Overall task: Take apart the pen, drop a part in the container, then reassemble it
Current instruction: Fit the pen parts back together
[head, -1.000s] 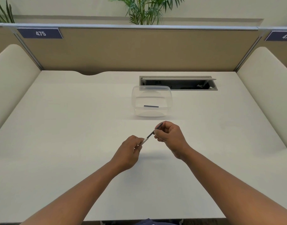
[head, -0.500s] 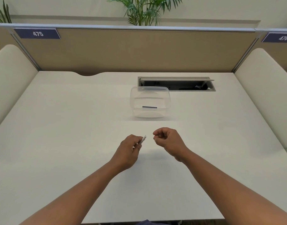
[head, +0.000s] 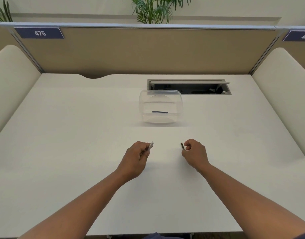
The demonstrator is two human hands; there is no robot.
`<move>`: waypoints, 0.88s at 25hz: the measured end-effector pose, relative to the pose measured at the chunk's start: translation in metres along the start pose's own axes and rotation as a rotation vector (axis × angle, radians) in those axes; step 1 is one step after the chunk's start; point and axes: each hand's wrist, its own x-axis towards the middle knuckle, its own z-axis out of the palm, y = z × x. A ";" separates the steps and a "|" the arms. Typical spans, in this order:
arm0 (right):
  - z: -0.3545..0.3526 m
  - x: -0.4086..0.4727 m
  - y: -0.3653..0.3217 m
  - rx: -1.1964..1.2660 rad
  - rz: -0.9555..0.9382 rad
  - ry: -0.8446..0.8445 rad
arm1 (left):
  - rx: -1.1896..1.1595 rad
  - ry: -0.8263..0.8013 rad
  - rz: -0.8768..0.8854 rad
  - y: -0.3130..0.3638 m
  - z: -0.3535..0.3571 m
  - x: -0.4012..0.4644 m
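Observation:
My left hand [head: 137, 156] pinches a thin white pen part [head: 150, 146] that pokes up past my fingers. A short dark pen part [head: 182, 146] sticks out of my right hand [head: 194, 153], which is closed on it. The two hands hover over the white desk, roughly a hand's width apart. Beyond them stands a clear plastic container [head: 144, 102], and a dark blue pen piece [head: 160, 112] lies flat on its bottom.
An open cable hatch [head: 189, 87] is set into the desk [head: 62, 135] right behind the container. A tan partition [head: 148, 50] closes the back, and padded cream side panels [head: 12, 75] flank both sides.
The dark and white pen parts were joined between my hands a second ago. They have come apart, and my hands have moved sideways away from each other.

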 end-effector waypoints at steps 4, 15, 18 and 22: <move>0.002 0.005 0.009 -0.048 0.038 -0.015 | -0.016 -0.009 -0.014 -0.001 0.000 -0.002; 0.009 0.009 0.012 -0.131 0.057 -0.006 | -0.047 0.001 -0.059 0.001 -0.002 -0.007; 0.006 0.007 0.011 -0.114 0.065 -0.021 | -0.064 -0.007 -0.073 0.001 -0.001 -0.009; 0.003 -0.002 -0.001 0.001 0.027 -0.050 | -0.071 -0.009 -0.086 0.003 0.001 -0.009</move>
